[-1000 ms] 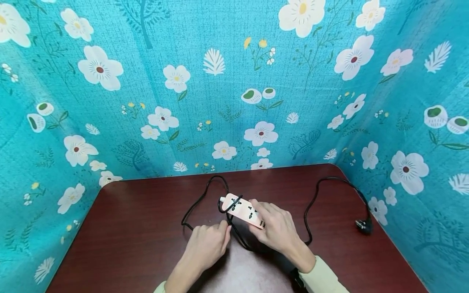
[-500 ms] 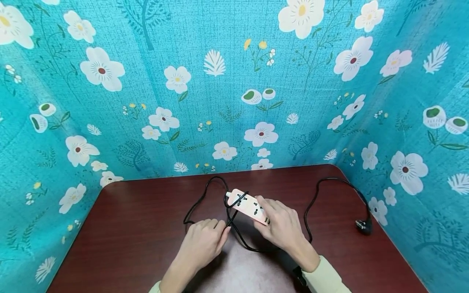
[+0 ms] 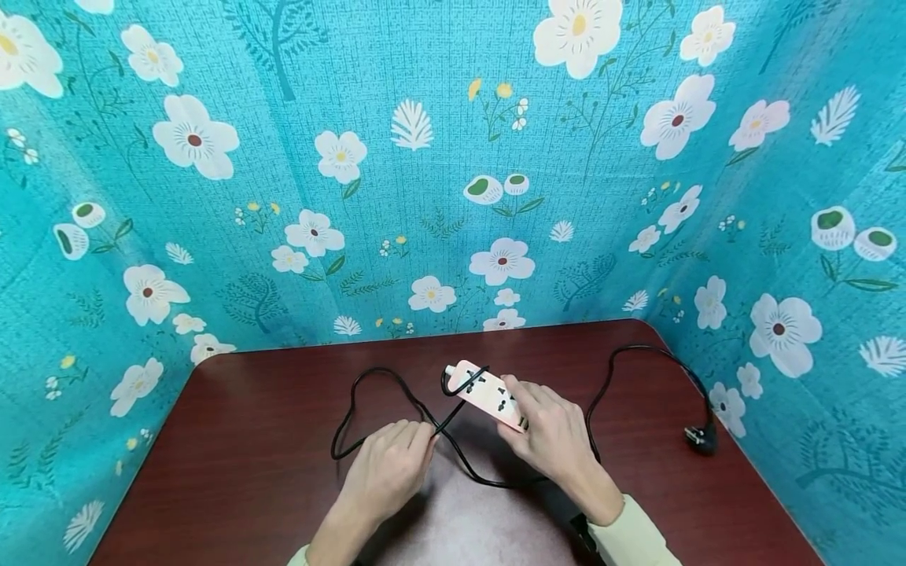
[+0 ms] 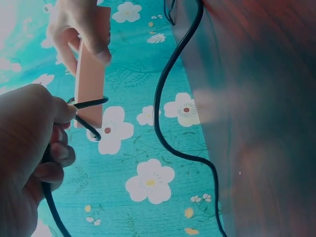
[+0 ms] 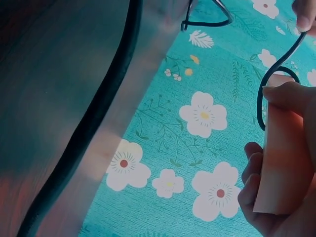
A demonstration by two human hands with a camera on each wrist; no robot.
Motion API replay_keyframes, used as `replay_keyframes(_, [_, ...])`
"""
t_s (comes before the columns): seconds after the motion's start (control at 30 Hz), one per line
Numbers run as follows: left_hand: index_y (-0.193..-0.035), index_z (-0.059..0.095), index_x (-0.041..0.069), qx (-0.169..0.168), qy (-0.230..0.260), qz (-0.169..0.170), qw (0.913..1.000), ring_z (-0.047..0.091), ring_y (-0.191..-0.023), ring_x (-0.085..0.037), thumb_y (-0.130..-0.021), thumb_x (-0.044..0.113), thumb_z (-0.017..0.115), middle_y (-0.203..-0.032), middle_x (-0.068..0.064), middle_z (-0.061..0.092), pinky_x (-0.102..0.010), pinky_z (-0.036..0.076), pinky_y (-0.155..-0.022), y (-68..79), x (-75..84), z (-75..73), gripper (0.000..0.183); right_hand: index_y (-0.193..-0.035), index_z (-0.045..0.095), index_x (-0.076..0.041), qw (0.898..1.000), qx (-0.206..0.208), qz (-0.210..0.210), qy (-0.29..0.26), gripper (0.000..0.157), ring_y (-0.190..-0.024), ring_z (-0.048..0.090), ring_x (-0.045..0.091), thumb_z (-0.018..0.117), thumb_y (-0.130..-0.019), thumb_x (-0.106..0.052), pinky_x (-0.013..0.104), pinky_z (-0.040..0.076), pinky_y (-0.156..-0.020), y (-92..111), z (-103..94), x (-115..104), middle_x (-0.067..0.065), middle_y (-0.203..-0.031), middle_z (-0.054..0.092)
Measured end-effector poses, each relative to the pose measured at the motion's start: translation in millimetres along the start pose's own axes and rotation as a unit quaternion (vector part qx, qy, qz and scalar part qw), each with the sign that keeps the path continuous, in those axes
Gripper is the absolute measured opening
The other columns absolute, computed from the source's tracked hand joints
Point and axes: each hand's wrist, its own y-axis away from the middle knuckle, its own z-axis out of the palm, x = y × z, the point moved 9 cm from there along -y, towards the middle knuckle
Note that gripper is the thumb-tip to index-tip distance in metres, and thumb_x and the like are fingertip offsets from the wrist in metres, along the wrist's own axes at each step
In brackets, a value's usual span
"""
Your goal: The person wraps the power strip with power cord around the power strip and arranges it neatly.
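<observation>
A pink power strip (image 3: 481,389) is tilted above the table, its socket face upward in the head view. My right hand (image 3: 548,428) grips its near right end, fingers on one side and thumb on the other. The black cord (image 3: 453,417) leaves the strip's far left end and loops across its body. Fingers of my left hand (image 3: 392,464) pinch that cord a short way from the strip. In the left wrist view the left hand (image 4: 34,143) has curled fingers round the cord (image 4: 52,207), and the strip (image 4: 91,84) shows its plain side.
More cord lies in a loose loop on the dark red table (image 3: 269,409) at the left. It runs on behind the right hand to a black plug (image 3: 702,439) near the right edge. A blue flowered cloth (image 3: 425,196) stands behind the table and along its sides.
Both hands keep hold while the power strip has shifted slightly right and away. The left hand has moved a little left, and the cord loop on the table has slid left.
</observation>
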Motion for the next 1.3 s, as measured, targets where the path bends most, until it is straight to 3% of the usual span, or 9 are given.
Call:
replay_keyframes(0.2, [-0.081, 0.056, 0.01, 0.005, -0.028, 0.038, 0.9989, 0.044, -0.057, -0.016, -0.111, 0.011, 0.041, -0.066, 0.0, 0.049, -0.024, 0.032, -0.053, -4.4, 4.3, -5.4, 0.033, -0.128, 0.071, -0.012, 1.0, -0.018, -0.005, 0.008, 0.076, -0.077, 0.069, 0.02, 0.098, -0.06, -0.029, 0.036, 0.055, -0.053, 2.9, 1.0, -4.9, 0.005, -0.1, 0.078])
replay_keyframes(0.37, [-0.088, 0.063, 0.01, -0.004, -0.038, 0.069, 0.9969, 0.052, -0.064, -0.014, -0.109, 0.003, 0.04, -0.074, 0.0, 0.057, -0.025, 0.041, -0.058, -7.8, 7.7, -8.5, 0.031, -0.128, 0.072, -0.013, 0.999, -0.038, -0.009, 0.019, 0.077, -0.078, 0.069, 0.019, 0.1, -0.059, -0.031, 0.035, 0.055, -0.055, 5.1, 2.8, -9.1, 0.005, -0.1, 0.077])
replay_keyframes(0.53, [-0.09, 0.065, 0.011, -0.022, -0.032, 0.082, 0.9959, 0.05, -0.068, -0.013, -0.111, 0.003, 0.038, -0.078, 0.001, 0.059, -0.026, 0.042, -0.061, -9.1, 6.3, -7.8, 0.035, -0.129, 0.071, -0.015, 0.998, -0.061, -0.014, 0.024, 0.079, -0.079, 0.069, 0.019, 0.102, -0.058, -0.032, 0.035, 0.056, -0.059, 7.3, 6.7, -12.6, 0.004, -0.101, 0.077])
replay_keyframes(0.87, [-0.097, 0.067, 0.01, -0.033, -0.036, 0.096, 0.9942, 0.053, -0.073, -0.014, -0.115, 0.009, 0.034, -0.084, 0.0, 0.065, -0.025, 0.042, -0.063, -10.6, 5.5, -9.0, 0.038, -0.129, 0.072, -0.014, 0.997, -0.069, -0.029, 0.019, 0.079, -0.077, 0.066, 0.02, 0.102, -0.057, -0.032, 0.036, 0.057, -0.062, 5.7, 8.5, -19.2, 0.003, -0.1, 0.075])
replay_keyframes(1.13, [-0.093, 0.064, 0.012, -0.03, -0.036, 0.126, 0.9909, 0.055, -0.075, -0.013, -0.114, 0.01, 0.037, -0.085, 0.002, 0.064, -0.024, 0.043, -0.065, -12.3, 6.6, -10.2, 0.035, -0.126, 0.073, -0.014, 0.993, -0.087, -0.072, 0.023, 0.079, -0.08, 0.069, 0.019, 0.102, -0.055, -0.035, 0.035, 0.059, -0.067, 8.1, 13.2, -32.4, 0.004, -0.101, 0.076])
replay_keyframes(1.3, [-0.09, 0.062, 0.015, -0.037, -0.018, 0.132, 0.9903, 0.056, -0.078, -0.012, -0.114, 0.012, 0.037, -0.087, 0.004, 0.062, -0.024, 0.04, -0.066, -10.8, 5.7, -10.0, 0.034, -0.126, 0.073, -0.017, 0.989, -0.102, -0.109, 0.011, 0.082, -0.074, 0.062, 0.013, 0.104, -0.053, -0.038, 0.03, 0.055, -0.061, 9.3, 13.4, -36.7, 0.0, -0.098, 0.073])
